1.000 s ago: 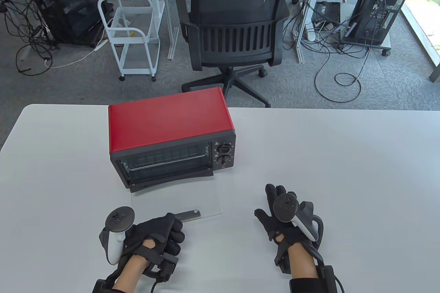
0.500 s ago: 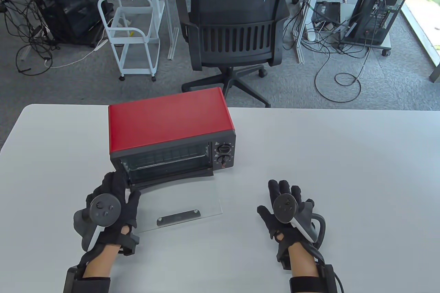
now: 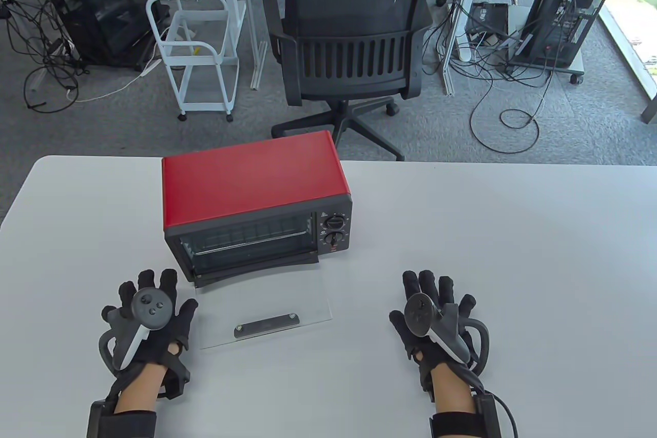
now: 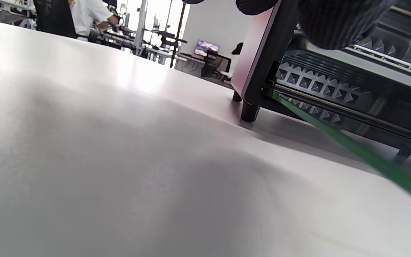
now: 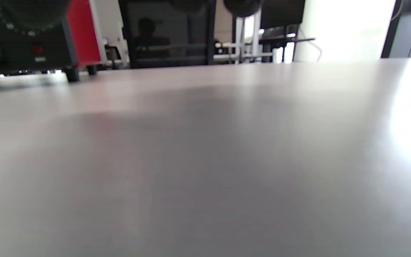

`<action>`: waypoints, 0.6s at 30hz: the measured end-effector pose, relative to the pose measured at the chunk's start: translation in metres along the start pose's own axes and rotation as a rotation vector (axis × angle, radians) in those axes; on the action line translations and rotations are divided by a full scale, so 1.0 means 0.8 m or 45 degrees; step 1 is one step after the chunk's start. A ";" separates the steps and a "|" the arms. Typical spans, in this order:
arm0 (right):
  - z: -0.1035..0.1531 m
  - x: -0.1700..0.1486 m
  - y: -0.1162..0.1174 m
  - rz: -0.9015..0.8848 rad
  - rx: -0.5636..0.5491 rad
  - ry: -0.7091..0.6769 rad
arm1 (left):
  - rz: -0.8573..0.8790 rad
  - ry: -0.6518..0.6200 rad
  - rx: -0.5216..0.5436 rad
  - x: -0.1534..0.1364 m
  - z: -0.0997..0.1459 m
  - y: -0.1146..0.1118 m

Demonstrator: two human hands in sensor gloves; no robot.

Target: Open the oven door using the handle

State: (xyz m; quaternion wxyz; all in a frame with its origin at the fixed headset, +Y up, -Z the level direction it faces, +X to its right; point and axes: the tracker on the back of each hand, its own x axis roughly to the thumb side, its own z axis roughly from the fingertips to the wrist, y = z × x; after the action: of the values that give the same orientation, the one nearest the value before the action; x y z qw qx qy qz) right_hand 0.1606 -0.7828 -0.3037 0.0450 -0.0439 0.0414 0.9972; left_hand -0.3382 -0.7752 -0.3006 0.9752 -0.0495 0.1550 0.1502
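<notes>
While the red oven [image 3: 256, 202] stood toward the table's [image 3: 513, 253] far-left part, its glass door [image 3: 264, 304] lay swung fully down in front of it, flat, handle [image 3: 267, 325] at the near edge. Left of the door, just beside it, the left hand [image 3: 149, 320] rested palm-down with fingers spread, gripping nothing. Well to the right of the oven, the right hand [image 3: 431, 320] lay the same way, fingers splayed and empty. By my judgement the opening step was complete; the next move called for little beyond keeping both hands off the door.
</notes>
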 end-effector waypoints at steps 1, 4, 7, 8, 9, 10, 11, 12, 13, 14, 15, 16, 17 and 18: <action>0.000 0.000 0.000 -0.004 -0.001 0.000 | -0.001 0.001 0.004 0.000 0.000 0.000; 0.001 0.000 -0.002 -0.012 -0.006 -0.003 | -0.002 -0.009 0.013 0.002 -0.001 0.000; -0.001 -0.001 -0.003 -0.026 -0.009 0.000 | -0.010 -0.011 0.012 0.003 -0.002 -0.001; -0.001 -0.001 -0.003 -0.030 -0.007 0.000 | -0.005 -0.011 0.011 0.003 -0.002 -0.001; -0.002 -0.001 -0.003 -0.031 -0.005 0.000 | 0.001 -0.010 0.009 0.003 -0.003 -0.001; -0.002 0.000 -0.003 -0.030 -0.002 0.000 | 0.003 -0.008 0.007 0.003 -0.003 -0.001; -0.001 0.000 -0.003 -0.027 0.001 -0.001 | 0.002 -0.006 0.005 0.003 -0.004 -0.001; -0.001 0.000 -0.003 -0.026 0.004 -0.003 | 0.003 -0.004 0.001 0.002 -0.004 -0.001; -0.001 0.001 -0.003 -0.023 0.004 -0.004 | 0.007 -0.004 -0.005 0.002 -0.005 -0.002; 0.000 0.001 -0.003 -0.021 0.006 -0.006 | 0.010 -0.005 -0.009 0.002 -0.005 -0.003; 0.000 0.001 -0.002 -0.021 0.009 -0.007 | 0.009 -0.008 -0.015 0.002 -0.005 -0.004; 0.000 0.001 -0.002 -0.022 0.011 -0.006 | 0.001 -0.009 -0.021 0.002 -0.005 -0.005; 0.000 0.001 -0.002 -0.023 0.014 -0.006 | -0.002 -0.010 -0.023 0.002 -0.005 -0.006; 0.000 0.001 -0.002 -0.023 0.015 -0.005 | -0.002 -0.011 -0.023 0.003 -0.005 -0.006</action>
State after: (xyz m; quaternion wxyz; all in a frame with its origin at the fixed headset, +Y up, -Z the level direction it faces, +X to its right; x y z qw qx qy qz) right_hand 0.1599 -0.7811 -0.3035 0.0544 -0.0422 0.0467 0.9965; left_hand -0.3360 -0.7796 -0.3051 0.9755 -0.0577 0.1493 0.1509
